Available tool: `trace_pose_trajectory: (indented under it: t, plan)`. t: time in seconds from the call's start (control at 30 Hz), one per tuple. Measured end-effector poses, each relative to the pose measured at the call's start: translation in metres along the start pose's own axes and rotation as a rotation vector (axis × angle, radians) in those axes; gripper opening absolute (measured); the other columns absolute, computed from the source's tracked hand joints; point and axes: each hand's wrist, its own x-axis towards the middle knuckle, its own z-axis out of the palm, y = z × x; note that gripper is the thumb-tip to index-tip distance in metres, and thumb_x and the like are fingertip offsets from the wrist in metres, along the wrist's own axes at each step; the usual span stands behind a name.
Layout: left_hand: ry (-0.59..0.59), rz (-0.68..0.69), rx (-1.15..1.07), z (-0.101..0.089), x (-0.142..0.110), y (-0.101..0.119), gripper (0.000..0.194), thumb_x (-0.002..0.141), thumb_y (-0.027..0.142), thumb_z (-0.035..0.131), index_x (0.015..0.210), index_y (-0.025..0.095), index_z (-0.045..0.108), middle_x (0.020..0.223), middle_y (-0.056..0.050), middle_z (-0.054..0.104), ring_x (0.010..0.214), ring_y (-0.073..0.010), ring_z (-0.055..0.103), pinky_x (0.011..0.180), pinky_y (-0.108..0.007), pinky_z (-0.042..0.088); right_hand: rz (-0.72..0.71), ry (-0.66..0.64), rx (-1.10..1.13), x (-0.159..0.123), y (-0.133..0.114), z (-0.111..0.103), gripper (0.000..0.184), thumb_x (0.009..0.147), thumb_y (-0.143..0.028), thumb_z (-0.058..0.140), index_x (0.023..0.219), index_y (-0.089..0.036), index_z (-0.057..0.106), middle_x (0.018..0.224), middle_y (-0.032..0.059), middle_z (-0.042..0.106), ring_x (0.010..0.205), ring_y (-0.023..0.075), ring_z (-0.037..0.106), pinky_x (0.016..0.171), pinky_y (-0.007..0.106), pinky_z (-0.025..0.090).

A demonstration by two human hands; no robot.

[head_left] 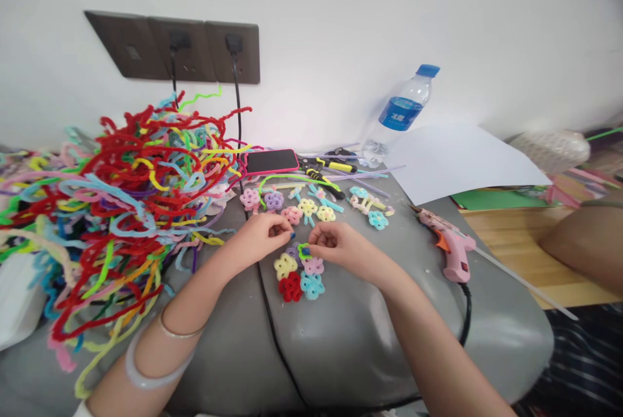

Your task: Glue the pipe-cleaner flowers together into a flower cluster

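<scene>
My right hand (335, 243) pinches a small bent piece of bright green pipe cleaner (302, 249) between thumb and fingers. Just to the left, my left hand (275, 233) has its thumb and fingertips closed; whether anything is in them is hidden. Below both hands lies a cluster of pipe-cleaner flowers: a yellow flower (285, 266), a red flower (291, 287), a light blue flower (312, 285), a pink flower (314, 265) and a partly covered purple one. Beyond my hands are several more flowers, among them a pink flower (250, 199) and a purple flower (273, 201).
A tangled heap of pipe cleaners (141, 190) fills the left. Behind lie a phone (271, 161) and pliers (318, 175). A water bottle (406, 106) leans on the wall near white paper (462, 161). At right rests a pink glue gun (455, 251). A black cord (267, 303) crosses the grey surface.
</scene>
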Motion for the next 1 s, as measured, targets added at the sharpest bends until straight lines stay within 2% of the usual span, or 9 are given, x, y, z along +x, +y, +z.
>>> trace_pose_trajectory:
  t: [0.13,0.33,0.43,0.63,0.8,1.0]
  plan:
    - [0.001,0.0,0.003,0.0,0.0,0.0,0.021,0.083,0.03,0.055,0.086,0.015,0.07,0.076,-0.002,0.065,0.068,-0.0157,0.057,0.063,-0.025,0.04,-0.011,-0.011,0.053,-0.004,-0.004,0.0,0.019,0.074,-0.034,0.068,0.074,-0.019,0.056,0.058,-0.0061,0.049,0.056,0.0114,0.043,0.053,0.025,0.031]
    - [-0.003,0.011,-0.012,0.0,0.0,-0.001,0.02,0.082,0.03,0.056,0.084,0.016,0.07,0.073,-0.001,0.064,0.067,-0.0152,0.056,0.062,-0.025,0.04,-0.058,0.003,0.173,-0.018,-0.008,-0.009,0.024,0.078,-0.041,0.069,0.077,-0.018,0.06,0.067,-0.0037,0.052,0.062,0.0119,0.046,0.059,0.026,0.034]
    - [-0.003,0.012,0.0,0.0,0.001,-0.001,0.021,0.083,0.031,0.056,0.084,0.016,0.069,0.072,-0.001,0.063,0.066,-0.0149,0.055,0.061,-0.025,0.039,-0.049,0.002,0.165,-0.025,-0.009,-0.005,0.024,0.079,-0.042,0.067,0.078,-0.018,0.063,0.066,-0.0029,0.053,0.062,0.0125,0.046,0.058,0.026,0.033]
    - [-0.007,0.027,-0.014,0.001,0.003,-0.005,0.022,0.083,0.035,0.056,0.082,0.016,0.067,0.073,-0.001,0.062,0.067,-0.0149,0.054,0.06,-0.024,0.038,-0.105,0.038,0.003,-0.032,-0.022,0.02,0.009,0.082,-0.02,0.062,0.077,-0.019,0.069,0.068,-0.0028,0.054,0.063,0.0126,0.045,0.058,0.025,0.033]
    - [-0.014,0.043,-0.039,0.002,0.004,-0.01,0.023,0.083,0.035,0.056,0.082,0.015,0.068,0.074,-0.002,0.063,0.068,-0.015,0.054,0.061,-0.024,0.04,-0.133,0.106,-0.221,-0.031,-0.028,0.034,0.014,0.085,-0.011,0.064,0.078,-0.019,0.073,0.073,-0.0017,0.057,0.066,0.0126,0.051,0.063,0.025,0.036]
    - [-0.013,0.053,-0.051,0.001,0.004,-0.008,0.021,0.083,0.03,0.055,0.081,0.014,0.068,0.075,-0.003,0.066,0.071,-0.0158,0.056,0.063,-0.025,0.042,-0.176,0.122,-0.296,-0.025,-0.029,0.045,0.016,0.083,-0.007,0.067,0.074,-0.019,0.071,0.076,-0.0012,0.058,0.068,0.0124,0.053,0.064,0.024,0.037]
